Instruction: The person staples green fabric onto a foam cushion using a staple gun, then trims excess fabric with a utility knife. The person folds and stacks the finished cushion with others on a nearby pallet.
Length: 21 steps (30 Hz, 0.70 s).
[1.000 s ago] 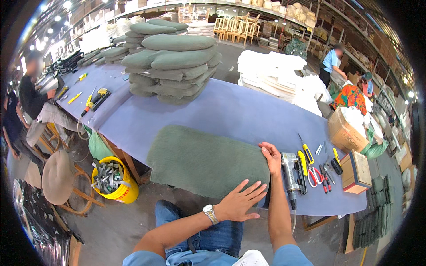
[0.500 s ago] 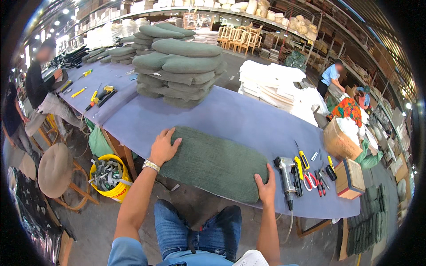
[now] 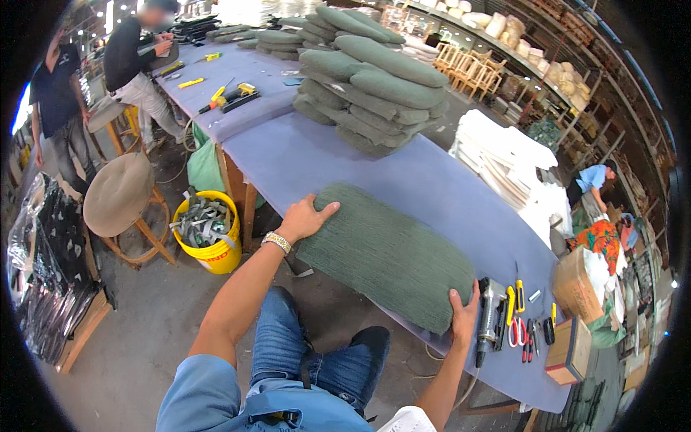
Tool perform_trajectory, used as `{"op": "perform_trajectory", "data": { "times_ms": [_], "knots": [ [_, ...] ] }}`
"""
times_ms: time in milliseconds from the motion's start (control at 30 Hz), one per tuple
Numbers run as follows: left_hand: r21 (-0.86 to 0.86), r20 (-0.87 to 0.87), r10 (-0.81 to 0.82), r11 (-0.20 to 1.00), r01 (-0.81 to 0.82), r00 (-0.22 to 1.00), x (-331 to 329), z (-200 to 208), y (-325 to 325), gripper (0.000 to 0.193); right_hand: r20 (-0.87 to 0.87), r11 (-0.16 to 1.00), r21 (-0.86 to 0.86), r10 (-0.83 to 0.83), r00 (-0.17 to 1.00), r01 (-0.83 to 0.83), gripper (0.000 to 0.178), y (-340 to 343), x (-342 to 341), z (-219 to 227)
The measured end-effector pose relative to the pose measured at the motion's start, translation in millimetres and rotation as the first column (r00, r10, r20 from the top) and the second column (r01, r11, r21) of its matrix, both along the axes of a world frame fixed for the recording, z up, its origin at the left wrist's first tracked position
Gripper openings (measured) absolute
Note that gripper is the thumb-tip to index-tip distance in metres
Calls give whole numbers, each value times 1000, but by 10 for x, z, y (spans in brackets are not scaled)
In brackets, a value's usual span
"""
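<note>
A dark green fabric-covered pad [image 3: 392, 252], long and with rounded corners, lies at a slant over the front edge of the blue-grey covered table. My left hand [image 3: 305, 217], with a metal watch on the wrist, grips its left end, thumb on top. At its right end my right hand [image 3: 462, 308] holds the edge, thumb on top and the other fingers along the side. The fingers beneath the pad are hidden. Just right of that hand rests a pneumatic staple gun [image 3: 491, 317] with a hose hanging off the table.
Red-handled scissors [image 3: 517, 331], pliers [image 3: 529, 341] and a small box [image 3: 568, 349] sit on the right. Stacked green cushions [image 3: 374, 93] stand behind, white padding [image 3: 497, 165] beyond. A yellow bucket [image 3: 219, 253] of scraps and a round stool [image 3: 119, 194] are left; people stand farther off.
My view has turned to the left and tilted, so the table and cushions appear farther right. Both hands still grip the pad, which hardly moves relative to the table edge.
</note>
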State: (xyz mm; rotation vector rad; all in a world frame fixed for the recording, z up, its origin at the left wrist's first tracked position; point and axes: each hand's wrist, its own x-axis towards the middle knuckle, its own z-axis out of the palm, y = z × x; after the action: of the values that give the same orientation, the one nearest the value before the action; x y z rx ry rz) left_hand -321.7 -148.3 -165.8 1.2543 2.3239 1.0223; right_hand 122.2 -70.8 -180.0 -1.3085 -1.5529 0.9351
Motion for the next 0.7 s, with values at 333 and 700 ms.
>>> {"op": "perform_trajectory", "data": {
  "times_ms": [333,700],
  "knots": [
    [295,74,92,949,-110,993,33,-227,-272,58,-3,995,82,-61,998,61,106,-159,-51,-25],
    [18,407,327,931,-365,853,162,-212,-307,58,412,918,-342,-46,910,202,87,-249,382,-368]
  ]
}}
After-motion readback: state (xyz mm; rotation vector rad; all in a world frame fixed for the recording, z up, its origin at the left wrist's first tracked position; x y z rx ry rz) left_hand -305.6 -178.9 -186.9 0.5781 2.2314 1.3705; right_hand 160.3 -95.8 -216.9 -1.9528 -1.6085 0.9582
